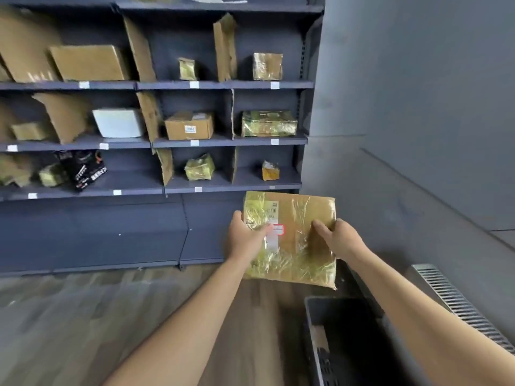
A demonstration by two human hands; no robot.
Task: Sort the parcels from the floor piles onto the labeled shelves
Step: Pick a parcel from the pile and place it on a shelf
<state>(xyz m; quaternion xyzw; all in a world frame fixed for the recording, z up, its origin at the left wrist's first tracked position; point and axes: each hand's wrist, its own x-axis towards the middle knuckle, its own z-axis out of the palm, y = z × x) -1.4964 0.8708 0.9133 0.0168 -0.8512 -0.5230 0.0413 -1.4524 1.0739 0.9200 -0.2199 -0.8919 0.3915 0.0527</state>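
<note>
I hold a flat brown parcel (292, 215) wrapped in clear tape in front of me, below the lowest shelf board. It carries a printed label and a small red-edged sticker. My left hand (246, 235) grips its left edge, thumb across the label. My right hand (335, 238) grips its right edge, thumb on the front face. The dark blue shelf unit (228, 84) stands just behind, with white label tags on the board edges and cardboard dividers between bays.
Several taped parcels and boxes sit in the shelf bays, among them a cardboard box (189, 126) and a white parcel (118, 122). A dark plastic crate (334, 330) stands on the wooden floor at lower right. A grey wall and a metal floor grille (459, 305) lie to the right.
</note>
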